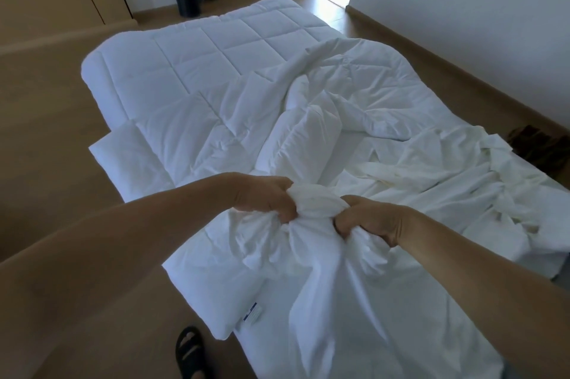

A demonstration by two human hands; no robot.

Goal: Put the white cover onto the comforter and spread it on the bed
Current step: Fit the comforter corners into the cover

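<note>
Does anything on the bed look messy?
Yes. The comforter lies smooth only at the far end; its middle is bunched up. A creamy sheet is crumpled on the right. The left hand and right hand grip a wad of white cloth.

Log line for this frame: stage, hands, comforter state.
stage: cover partly on | left hand: grips bunched white fabric cover | right hand: grips same bunch | quilted white comforter: far part uncovered

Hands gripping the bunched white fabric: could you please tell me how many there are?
2. The left hand grips the bunched white fabric from the left; the right hand grips it from the right, close beside it. None appears hidden.
</note>
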